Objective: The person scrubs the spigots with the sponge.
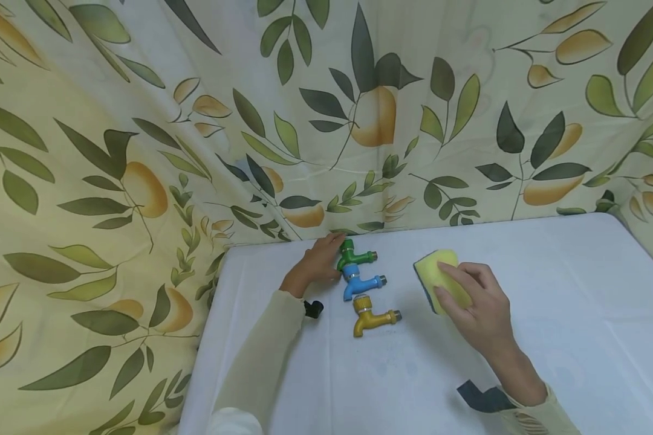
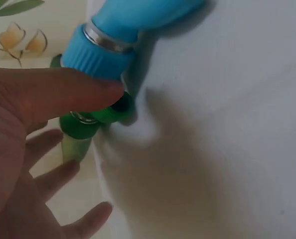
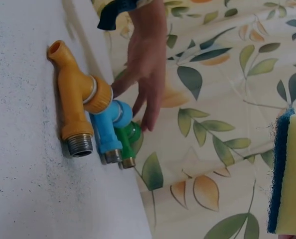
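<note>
Three plastic taps lie in a row on the white-covered table: a green tap farthest back, a blue tap beside it, and a yellow tap nearest. My left hand is at the left of the green tap, fingers spread apart. In the left wrist view its thumb crosses over part of the green tap, just below the blue tap's ribbed cap. To the right, my right hand grips a yellow sponge with a dark scouring side, raised over the table.
A white cloth covers the table, whose back edge runs just behind the green tap. Leaf-patterned curtains hang behind it and at the left. Dark specks dot the cloth near the yellow tap in the right wrist view.
</note>
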Demonstrator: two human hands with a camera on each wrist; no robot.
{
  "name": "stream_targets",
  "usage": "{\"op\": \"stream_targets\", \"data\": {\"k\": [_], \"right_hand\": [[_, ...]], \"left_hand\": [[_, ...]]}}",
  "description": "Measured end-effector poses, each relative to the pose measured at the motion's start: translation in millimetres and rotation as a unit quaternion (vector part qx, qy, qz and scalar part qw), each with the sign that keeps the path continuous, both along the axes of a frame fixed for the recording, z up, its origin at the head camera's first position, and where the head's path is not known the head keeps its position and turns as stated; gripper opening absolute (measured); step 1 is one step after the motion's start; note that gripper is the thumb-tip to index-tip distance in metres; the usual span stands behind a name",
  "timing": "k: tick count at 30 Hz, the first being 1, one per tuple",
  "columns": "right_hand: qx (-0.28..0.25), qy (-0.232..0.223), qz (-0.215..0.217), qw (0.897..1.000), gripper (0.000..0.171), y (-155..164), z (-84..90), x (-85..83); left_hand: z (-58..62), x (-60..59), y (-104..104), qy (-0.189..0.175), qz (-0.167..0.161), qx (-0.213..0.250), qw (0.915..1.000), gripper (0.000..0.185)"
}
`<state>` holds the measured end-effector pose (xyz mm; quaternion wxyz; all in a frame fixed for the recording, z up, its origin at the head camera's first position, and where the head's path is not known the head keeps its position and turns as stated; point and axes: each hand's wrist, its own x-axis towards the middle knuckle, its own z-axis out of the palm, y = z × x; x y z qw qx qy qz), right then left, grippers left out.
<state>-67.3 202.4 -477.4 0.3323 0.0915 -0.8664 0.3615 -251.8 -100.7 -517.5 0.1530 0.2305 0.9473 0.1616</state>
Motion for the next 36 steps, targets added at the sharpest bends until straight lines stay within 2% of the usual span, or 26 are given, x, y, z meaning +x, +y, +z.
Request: {"op": "stream_targets", "data": {"k": [3, 6, 11, 14, 17, 22, 24, 26, 29, 32, 36], "right_hand": [[0.000, -0.002, 0.002, 1.000, 0.048, 0.0, -0.7, 0.6], [0.002, 0.000, 0.003, 1.000, 0.048, 0.2, -1.8, 0.7], [0.004, -0.001, 0.000, 1.000, 0.048, 1.6, -4.1, 1.9], [0.004, 0.000, -0.001, 1.000, 0.047, 2.3, -4.8, 2.8], [0.003, 0.002, 0.001, 1.000, 0.048, 3.0, -5.3, 3.7], [-0.003, 0.001, 0.003, 1.000, 0.048, 4.6, -5.2, 5.0], [-0.003, 0.000, 0.001, 1.000, 0.048, 5.2, -4.6, 5.8], [-0.008, -0.003, 0.002, 1.000, 0.048, 4.8, -3.9, 6.9], [-0.017, -0.016, 0.006, 1.000, 0.048, 1.1, -2.7, 8.2], [-0.027, -0.044, 0.012, 0.999, 0.048, -5.6, -0.7, 8.4], [-0.031, -0.076, 0.007, 0.997, 0.046, -14.6, 3.1, 6.4]], "left_hand": [[-4.4, -7.9, 1.6, -0.018, -0.020, -0.013, 0.9995, 0.102], [-5.8, -12.0, 2.6, -0.023, -0.027, -0.018, 0.9992, 0.101], [-6.8, -14.9, 2.9, -0.024, -0.028, 0.007, 0.9993, 0.096], [-8.4, -17.1, 0.7, -0.008, -0.032, 0.035, 0.9988, 0.091], [-9.2, -19.2, -4.1, 0.023, -0.034, 0.059, 0.9974, 0.091], [-9.1, -15.9, -16.1, 0.057, -0.015, 0.102, 0.9930, 0.095], [-8.0, -8.7, -20.7, 0.065, -0.001, 0.126, 0.9900, 0.095], [-5.5, 3.4, -23.8, 0.065, 0.014, 0.165, 0.9840, 0.095], [1.7, 29.2, -24.3, 0.054, 0.026, 0.247, 0.9673, 0.095], [10.6, 58.6, -20.3, 0.049, 0.016, 0.319, 0.9463, 0.095], [24.1, 93.2, -10.4, 0.073, -0.026, 0.369, 0.9261, 0.099]]}}
